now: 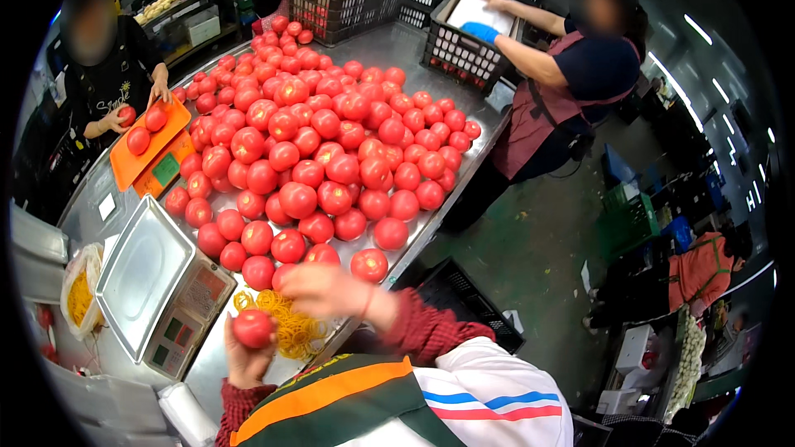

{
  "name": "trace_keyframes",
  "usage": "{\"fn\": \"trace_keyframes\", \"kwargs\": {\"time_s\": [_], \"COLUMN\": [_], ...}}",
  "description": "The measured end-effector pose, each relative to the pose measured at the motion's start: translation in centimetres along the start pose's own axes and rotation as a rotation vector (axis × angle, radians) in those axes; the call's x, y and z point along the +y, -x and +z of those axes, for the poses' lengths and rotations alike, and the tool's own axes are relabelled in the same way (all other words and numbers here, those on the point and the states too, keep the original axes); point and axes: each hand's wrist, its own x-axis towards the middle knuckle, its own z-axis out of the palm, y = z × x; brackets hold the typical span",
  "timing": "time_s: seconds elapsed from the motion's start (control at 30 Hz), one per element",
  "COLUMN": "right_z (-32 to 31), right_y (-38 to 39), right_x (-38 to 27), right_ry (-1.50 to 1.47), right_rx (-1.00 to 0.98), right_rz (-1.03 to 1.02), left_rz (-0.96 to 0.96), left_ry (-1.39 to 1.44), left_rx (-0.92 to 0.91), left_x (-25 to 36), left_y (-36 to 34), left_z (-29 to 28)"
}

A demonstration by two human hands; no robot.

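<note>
- The step in hand looks like handling tomatoes one at a time: the left hand [246, 360] has a single round tomato [252, 329] raised on the near side of the tomato pile [308, 174], its grip clamped around the fruit with the fingers curled along the side.
- The right hand [327, 288] is at the near edge of the pile, blurred; whether its grip is apart, together or on something, I cannot tell.
- The next move probably calls for a light, even hold, since thin-skinned fruit could bruise or roll.
- Textures in the pile: smooth, glossy, rounded red skins, some with pale yellowish patches, heaped loosely on a shiny metal table [393, 46].
- Just beside the pile's near edge lies a tangled heap of thin yellow rubber bands [290, 333], looped and springy-looking.
- Near-left of the pile stands a weighing scale [139, 261] with a flat, rectangular, silvery pan.
- Left of the pile, a smooth orange tray [124, 167] bears two tomatoes.
- Beyond the pile's far side sits a black lattice-walled plastic crate [364, 10].
</note>
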Motion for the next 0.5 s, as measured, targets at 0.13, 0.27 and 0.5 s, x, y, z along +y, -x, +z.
{"fn": "trace_keyframes", "kwargs": {"time_s": [0.13, 0.27, 0.5], "right_z": [-10.4, -17.3, -15.2], "right_y": [4.2, 7.3, 5.8], "right_x": [7.8, 11.1, 10.8], "right_ry": [0.38, 0.408, 0.176], "right_rx": [0.661, 0.586, 0.461], "right_rz": [0.308, 0.409, 0.591], "left_rz": [0.952, 1.209, 1.146], "left_ry": [-1.209, -2.112, -2.341], "left_rx": [0.231, 0.687, 0.965], "left_x": [10.2, 18.8, 20.9], "left_y": [0.6, -1.9, -7.4], "left_z": [0.7, 0.3, -2.6]}}
